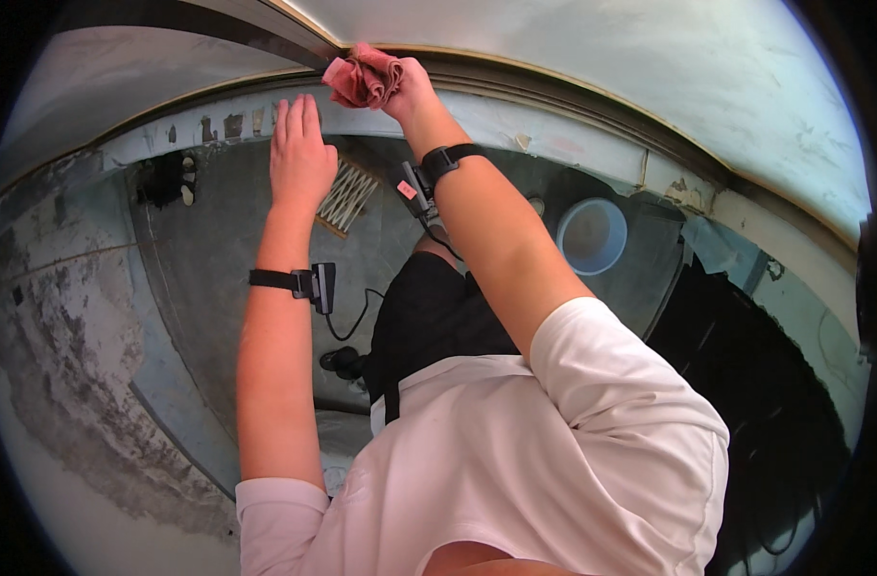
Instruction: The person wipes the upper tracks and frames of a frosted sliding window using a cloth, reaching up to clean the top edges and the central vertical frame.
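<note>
A crumpled red cloth (363,78) is gripped in my right hand (413,88). It presses against the corner where an upright window frame bar (294,36) meets the dark bottom track (532,85). My left hand (302,155) lies palm down with its fingers stretched out on the pale windowsill (482,119), a little left of the cloth, and holds nothing. Paint is chipped along the sill. The palm side of the right hand and part of its fingers are hidden.
Below the sill, on the grey floor (208,288), stand a blue bucket (615,252) and a wooden-framed piece with white crisscross straps (348,196). A peeling wall (86,317) rises on the left. Black material (741,374) covers the right side. Cabled devices are strapped to both forearms.
</note>
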`<state>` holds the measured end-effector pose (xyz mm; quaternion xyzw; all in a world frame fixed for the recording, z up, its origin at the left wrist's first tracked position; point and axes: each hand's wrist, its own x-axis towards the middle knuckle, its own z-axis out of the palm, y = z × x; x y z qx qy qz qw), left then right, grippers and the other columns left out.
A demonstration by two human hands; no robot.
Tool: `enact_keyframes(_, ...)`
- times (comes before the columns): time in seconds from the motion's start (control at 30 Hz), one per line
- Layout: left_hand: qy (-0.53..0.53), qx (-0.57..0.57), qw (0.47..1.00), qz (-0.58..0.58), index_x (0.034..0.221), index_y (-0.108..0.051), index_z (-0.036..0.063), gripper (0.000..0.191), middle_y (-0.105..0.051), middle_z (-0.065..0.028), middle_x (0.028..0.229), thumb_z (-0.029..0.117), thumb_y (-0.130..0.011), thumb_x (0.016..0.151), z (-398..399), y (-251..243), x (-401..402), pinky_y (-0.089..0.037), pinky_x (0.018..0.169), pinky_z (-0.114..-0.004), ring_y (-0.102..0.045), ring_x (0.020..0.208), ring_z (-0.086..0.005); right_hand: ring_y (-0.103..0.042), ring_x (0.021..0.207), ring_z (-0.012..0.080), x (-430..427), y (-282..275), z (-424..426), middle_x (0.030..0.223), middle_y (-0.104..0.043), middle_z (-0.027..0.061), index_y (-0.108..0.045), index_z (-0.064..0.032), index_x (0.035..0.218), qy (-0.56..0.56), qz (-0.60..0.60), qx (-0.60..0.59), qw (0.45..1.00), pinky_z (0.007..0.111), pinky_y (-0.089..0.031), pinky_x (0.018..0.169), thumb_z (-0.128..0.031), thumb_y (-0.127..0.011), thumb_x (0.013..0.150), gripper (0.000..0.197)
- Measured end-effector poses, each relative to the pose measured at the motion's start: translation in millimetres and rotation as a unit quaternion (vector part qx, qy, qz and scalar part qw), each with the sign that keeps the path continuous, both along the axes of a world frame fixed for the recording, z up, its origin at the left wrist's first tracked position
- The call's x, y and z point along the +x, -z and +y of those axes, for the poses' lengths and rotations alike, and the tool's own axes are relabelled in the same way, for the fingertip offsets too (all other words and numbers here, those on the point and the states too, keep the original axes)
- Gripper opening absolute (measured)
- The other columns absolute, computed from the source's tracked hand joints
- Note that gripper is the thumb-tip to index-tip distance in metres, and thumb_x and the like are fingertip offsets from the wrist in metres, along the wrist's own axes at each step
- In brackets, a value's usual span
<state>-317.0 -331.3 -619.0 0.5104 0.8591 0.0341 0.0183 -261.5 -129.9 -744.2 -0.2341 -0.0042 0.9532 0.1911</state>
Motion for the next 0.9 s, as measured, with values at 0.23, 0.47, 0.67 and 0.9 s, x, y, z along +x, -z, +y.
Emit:
enact_keyframes(0.23, 0.059, 0.003, 0.998, -0.023, 0.154, -0.049, -0.0007, 0.069, -0.048, -0.0187, 0.160, 0.008, -0.068, 0.088, 26, 20, 22, -0.043, 0.122, -0.051, -0.041, 0.153, -0.0413, -0.071, 0.110, 0.0495, 84, -37, 40, 0.121, -0.072, 0.0265, -0.066, 0.0005, 0.124, -0.042, -0.006, -0.011, 0.999, 0.076, -0.053, 0.092, -0.019, -0.046, 0.107, 0.032)
enact_keyframes(0.47, 0.135, 0.005, 0.989, -0.052, 0.151, -0.052, -0.0018, 0.067, -0.050, -0.0189, 0.159, 0.009, -0.070, 0.087, 101, 31, 85, -0.043, 0.122, -0.050, -0.043, 0.152, -0.0413, -0.072, 0.107, 0.0432, 219, -76, 97, 0.117, -0.072, 0.0206, -0.064, 0.0059, 0.122, 0.015, -0.111, 0.091, 0.990, 0.074, -0.053, 0.096, -0.016, -0.048, 0.103, 0.034)
enact_keyframes(0.67, 0.185, 0.006, 0.983, -0.017, 0.151, -0.051, -0.0036, 0.069, -0.050, -0.0177, 0.160, 0.011, -0.072, 0.087, 173, 37, 160, -0.040, 0.125, -0.048, -0.039, 0.155, -0.0389, -0.072, 0.094, 0.0416, 345, -52, 161, 0.108, -0.074, 0.0237, -0.070, 0.0037, 0.114, 0.035, -0.070, 0.064, 0.995, 0.070, -0.055, 0.090, -0.015, -0.063, 0.098, 0.025)
enact_keyframes(0.9, 0.199, -0.021, 0.980, -0.021, 0.156, -0.048, -0.0012, 0.072, -0.047, -0.0174, 0.163, 0.011, -0.071, 0.088, 231, 46, 234, -0.039, 0.126, -0.047, -0.039, 0.156, -0.0377, -0.074, 0.082, 0.0316, 471, -54, 221, 0.094, -0.075, 0.0208, -0.072, 0.0105, 0.105, 0.132, -0.144, 0.063, 0.979, 0.046, -0.063, 0.077, -0.004, -0.071, 0.097, 0.017)
